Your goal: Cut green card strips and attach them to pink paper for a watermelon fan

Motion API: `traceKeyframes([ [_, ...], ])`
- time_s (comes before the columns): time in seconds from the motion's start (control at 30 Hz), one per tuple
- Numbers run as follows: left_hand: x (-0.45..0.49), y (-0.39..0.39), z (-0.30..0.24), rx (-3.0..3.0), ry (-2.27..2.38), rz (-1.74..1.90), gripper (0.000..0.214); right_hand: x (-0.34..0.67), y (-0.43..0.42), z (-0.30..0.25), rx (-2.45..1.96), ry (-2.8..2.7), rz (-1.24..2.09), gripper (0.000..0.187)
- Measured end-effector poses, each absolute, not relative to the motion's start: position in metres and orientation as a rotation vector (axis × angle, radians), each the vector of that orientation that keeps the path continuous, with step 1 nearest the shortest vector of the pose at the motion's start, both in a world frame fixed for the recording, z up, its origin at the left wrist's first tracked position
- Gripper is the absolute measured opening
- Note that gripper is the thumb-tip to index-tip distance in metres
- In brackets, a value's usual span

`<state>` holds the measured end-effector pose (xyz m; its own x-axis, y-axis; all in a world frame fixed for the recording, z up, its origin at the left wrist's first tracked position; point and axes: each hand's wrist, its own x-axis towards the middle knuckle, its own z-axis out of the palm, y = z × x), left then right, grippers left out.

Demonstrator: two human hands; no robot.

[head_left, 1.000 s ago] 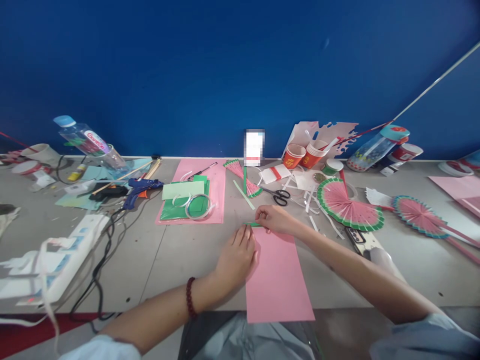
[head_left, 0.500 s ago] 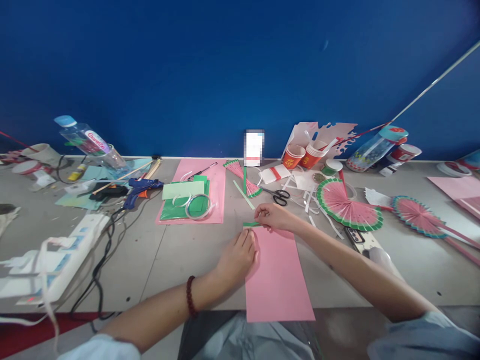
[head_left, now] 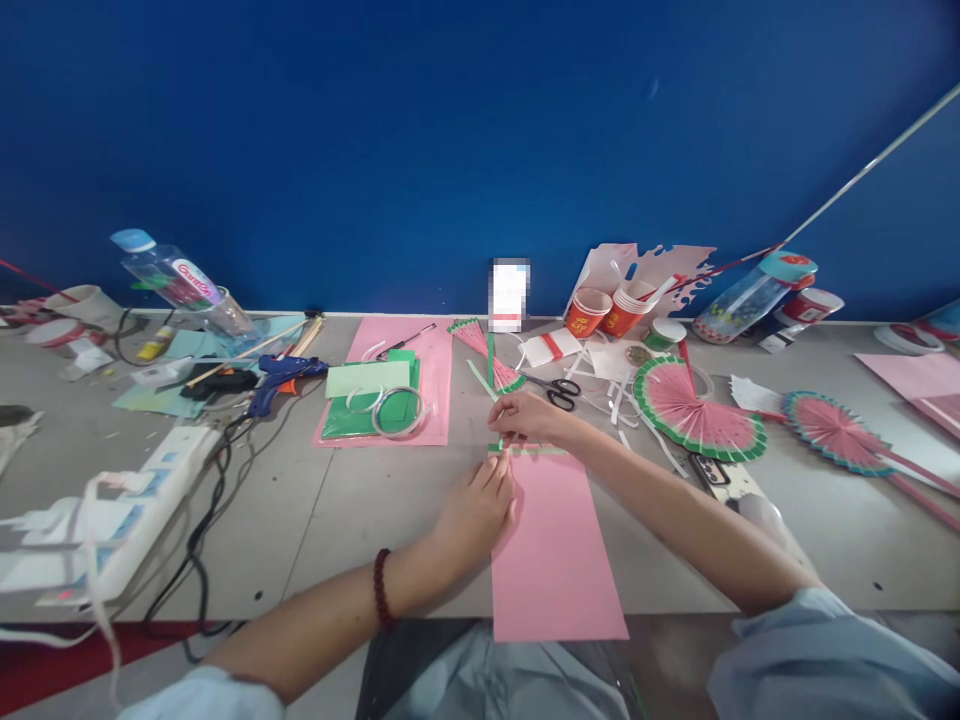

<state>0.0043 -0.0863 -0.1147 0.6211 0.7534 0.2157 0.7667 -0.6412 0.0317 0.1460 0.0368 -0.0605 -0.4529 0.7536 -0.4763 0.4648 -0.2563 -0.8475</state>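
Observation:
A pink sheet of paper (head_left: 559, 550) lies lengthwise before me, its near end reaching past the table edge. Along its far edge runs a narrow green strip (head_left: 551, 449), partly covered by my hands. My left hand (head_left: 476, 505) lies with its fingers stretched over the sheet's far left corner, pressing there. Just beyond that corner my right hand (head_left: 521, 415) is held in a pinch. A sliver of green shows below its fingertips, but what they hold is too small to make out. A pale green strip (head_left: 482, 380) lies beside the right hand.
Black scissors (head_left: 561, 393), white strips (head_left: 619, 405) and a watermelon-patterned paper fan (head_left: 701, 410) lie to the right. Red paper cups (head_left: 586, 312) stand behind. Green paper sheets (head_left: 356, 420), a blue glue gun (head_left: 281, 383) and a power strip (head_left: 150, 520) are on the left.
My right hand has moved slightly left and away from me, uncovering more of the green strip at the sheet's far edge. My left hand has stayed at the corner.

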Motion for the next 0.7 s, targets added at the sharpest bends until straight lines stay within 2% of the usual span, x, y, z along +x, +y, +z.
traceKeyframes([
  [0.7, 0.004, -0.086, -0.115, -2.787, -1.329, -0.352, 0.044, 0.125, 0.034, -0.042, -1.372, -1.76, 1.827, 0.009],
])
